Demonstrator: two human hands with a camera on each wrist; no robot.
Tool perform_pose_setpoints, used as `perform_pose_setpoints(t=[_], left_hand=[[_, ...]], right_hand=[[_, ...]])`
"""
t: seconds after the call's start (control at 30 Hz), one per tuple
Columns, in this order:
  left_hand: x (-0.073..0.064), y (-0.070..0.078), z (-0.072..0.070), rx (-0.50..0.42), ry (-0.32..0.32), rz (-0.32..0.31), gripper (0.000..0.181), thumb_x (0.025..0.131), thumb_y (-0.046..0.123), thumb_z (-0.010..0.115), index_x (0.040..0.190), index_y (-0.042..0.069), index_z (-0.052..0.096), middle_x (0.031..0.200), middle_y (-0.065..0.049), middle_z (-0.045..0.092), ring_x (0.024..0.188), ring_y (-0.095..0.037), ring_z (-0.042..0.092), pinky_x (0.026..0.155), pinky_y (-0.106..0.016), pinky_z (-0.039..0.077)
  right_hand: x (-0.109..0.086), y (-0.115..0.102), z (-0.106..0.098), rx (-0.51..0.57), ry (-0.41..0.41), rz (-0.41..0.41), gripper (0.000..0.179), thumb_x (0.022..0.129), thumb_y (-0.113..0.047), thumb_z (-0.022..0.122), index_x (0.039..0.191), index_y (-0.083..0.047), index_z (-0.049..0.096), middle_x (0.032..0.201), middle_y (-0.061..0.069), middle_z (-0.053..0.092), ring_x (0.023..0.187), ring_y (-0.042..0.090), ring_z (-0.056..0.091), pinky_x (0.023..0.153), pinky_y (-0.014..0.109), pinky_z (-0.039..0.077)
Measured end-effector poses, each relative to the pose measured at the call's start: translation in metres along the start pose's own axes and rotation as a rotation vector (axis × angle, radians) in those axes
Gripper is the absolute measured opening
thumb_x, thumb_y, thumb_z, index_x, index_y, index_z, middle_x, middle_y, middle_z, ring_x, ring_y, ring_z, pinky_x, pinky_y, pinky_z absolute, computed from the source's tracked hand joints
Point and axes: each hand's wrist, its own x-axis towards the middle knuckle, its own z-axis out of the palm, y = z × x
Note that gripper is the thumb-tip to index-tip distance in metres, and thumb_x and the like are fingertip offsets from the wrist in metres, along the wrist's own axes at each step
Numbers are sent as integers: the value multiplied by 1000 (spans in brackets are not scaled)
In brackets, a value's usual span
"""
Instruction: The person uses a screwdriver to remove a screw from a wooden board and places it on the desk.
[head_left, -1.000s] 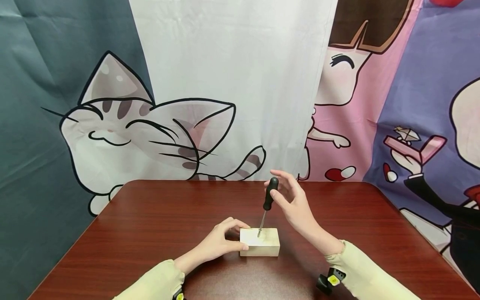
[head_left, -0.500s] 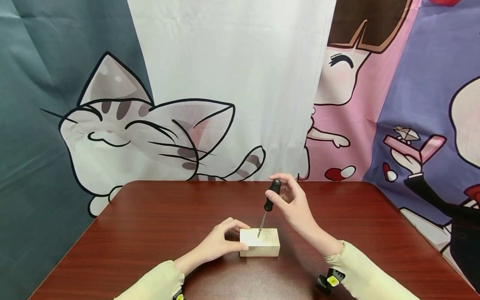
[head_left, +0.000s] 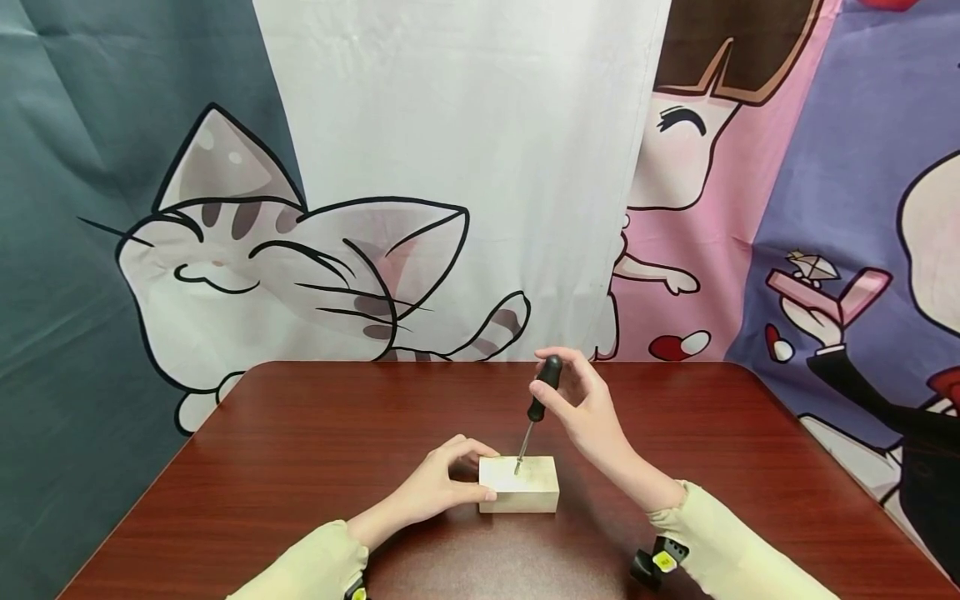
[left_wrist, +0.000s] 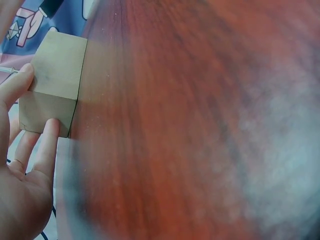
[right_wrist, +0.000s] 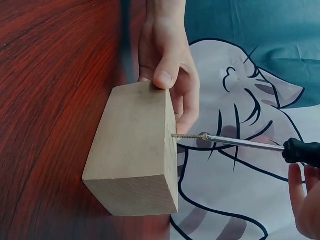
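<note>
Wooden block [head_left: 517, 502] lies flat on the reddish-brown table [head_left: 322, 433], in front of the person; left hand [head_left: 442, 477] grips its left end, thumb on the near face, fingers round the far side; right hand [head_left: 588, 408] has thumb and fingers curled about the black handle of the screwdriver [head_left: 536, 410], although finger contact on its far side is partly hidden; a screw [right_wrist: 187, 136] stands in the block's upper face, much of its thread exposed, the driver's tip at its head; the shaft leans towards the right hand and looks slightly out of line with the screw; whether the tip sits fully in the recess is too small to tell; chief risk, in my judgement, is the tip slipping off the head, from that lean or from light downward pressure; a sideways push could tip the screw, so shallow is its bite; the block could twist under turning force, being held at one end only.
</note>
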Motion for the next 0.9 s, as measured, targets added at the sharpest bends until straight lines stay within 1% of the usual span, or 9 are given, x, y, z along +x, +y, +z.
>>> perform_pose_setpoints(t=[0.13,0.23,0.4,0.47,0.57,0.67,0.77,0.83,0.9], left_hand=[[0,0,0,-2,-1,-2,44,79,37,82,119,32,65,104,10,60,102,-6,58,94,-27,47],[-1,0,0,-3,-1,-4,44,79,36,82,120,32,65,104,10,60,102,-6,58,94,-27,47],[-1,-1,0,-2,3,-3,44,79,36,82,120,31,65,104,10,60,102,-6,58,93,-27,47],[-1,-1,0,-4,2,-1,44,80,36,82,120,31,65,105,10,61,102,-6,58,94,-27,47],[-1,-1,0,-5,3,5,44,80,35,82,120,31,65,105,10,61,102,-6,58,94,-27,48],[-1,-1,0,-4,5,12,44,80,35,82,120,31,65,105,10,61,102,-6,58,94,-26,48],[0,-1,0,-1,8,21,44,79,35,82,119,31,65,104,10,61,102,-6,59,94,-26,48],[0,0,0,2,10,28,43,79,35,82,119,31,65,104,10,61,102,-6,59,94,-26,48],[0,0,0,5,12,34,43,79,35,82,119,31,65,104,10,61,102,-5,59,94,-26,48]], right_hand=[[-1,0,0,-63,25,7,41,92,-11,70,131,-11,57,94,3,64,80,10,65,75,22,55],[-1,0,-1,-73,25,14,44,93,-9,67,136,-14,56,97,1,66,85,10,66,82,21,54],[0,-1,-1,17,-19,16,42,98,1,51,140,-7,48,111,-7,68,100,9,69,89,28,57],[0,-2,-1,59,-33,16,41,99,3,45,139,-4,47,112,-6,68,99,11,71,86,33,59],[0,-2,0,19,-11,17,37,99,-1,51,136,-5,50,111,-6,67,97,9,70,86,31,58],[0,-2,1,-62,34,24,39,95,-7,64,133,-10,55,105,-4,65,92,6,67,78,23,57],[0,-1,1,-106,66,36,41,91,-9,70,130,-15,58,100,2,63,86,8,64,71,23,56],[0,-1,1,-105,72,41,42,90,-10,71,130,-16,59,99,4,64,85,9,64,72,23,56],[0,-1,0,-105,63,40,44,91,-11,70,133,-18,58,100,3,65,87,9,65,79,21,55]])
